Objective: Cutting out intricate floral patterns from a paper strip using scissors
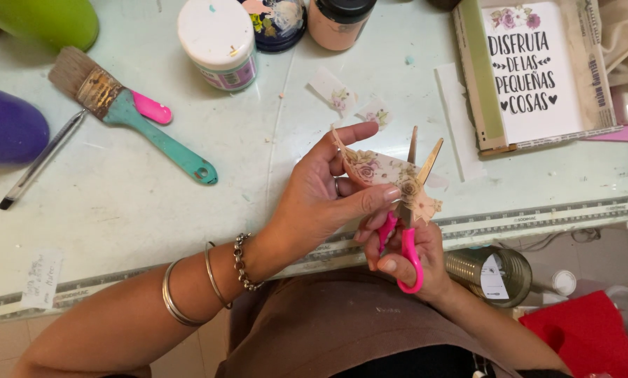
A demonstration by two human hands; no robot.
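Just above the near edge of the pale surface, the left hand pinches the floral paper while the right hand grips pink-handled scissors, blades parted; cutting cleanly likely calls for taut paper and small snips.

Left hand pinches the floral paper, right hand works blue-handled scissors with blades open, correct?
Not quite: the scissors have pink handles, not blue, per the head view. The rest holds: the left hand pinches the floral paper, the right hand works them, blades open.
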